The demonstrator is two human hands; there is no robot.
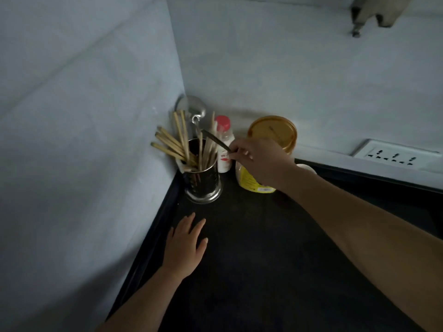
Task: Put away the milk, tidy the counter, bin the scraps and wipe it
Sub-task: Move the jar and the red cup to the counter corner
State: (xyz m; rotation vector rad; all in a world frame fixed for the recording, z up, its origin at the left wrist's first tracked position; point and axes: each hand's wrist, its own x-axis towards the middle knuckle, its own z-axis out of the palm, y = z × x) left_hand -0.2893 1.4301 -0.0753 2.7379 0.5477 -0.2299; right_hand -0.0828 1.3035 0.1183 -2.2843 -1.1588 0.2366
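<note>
A dark counter (251,259) is seen, set into a corner of pale walls. A shiny metal cup (203,185) is stood in that corner, and every place here is told from that cup.

In front of the cup, a little to its left, the left hand (184,248) is held palm down. Its arm is stretched in from the bottom edge. Its fingers are kept straight and a little apart, and nothing is held in them. It cannot be told if the palm is pressed on the counter or held just over it.

Many wooden chopsticks (172,142) are stood in the cup and are fanned out to the left. Behind the cup a metal ladle (191,105) is leaned into the corner. Just right of the cup, at the back, a small white bottle (224,164) with a red cap is stood upright.

Over the right side of the cup a thin dark stick (215,139) is held on a slant. Its far end is pointed up and left above the cup's mouth. Its near end is pinched by the right hand (261,159), with the thumb and fingers closed on it. The right arm is stretched long across the counter from the lower right corner.

Right of the cup, partly hidden by this hand, a jar (249,180) with a yellow label and an amber lid is stood. Far right of the cup a white socket (393,154) is fixed low on the wall.
</note>
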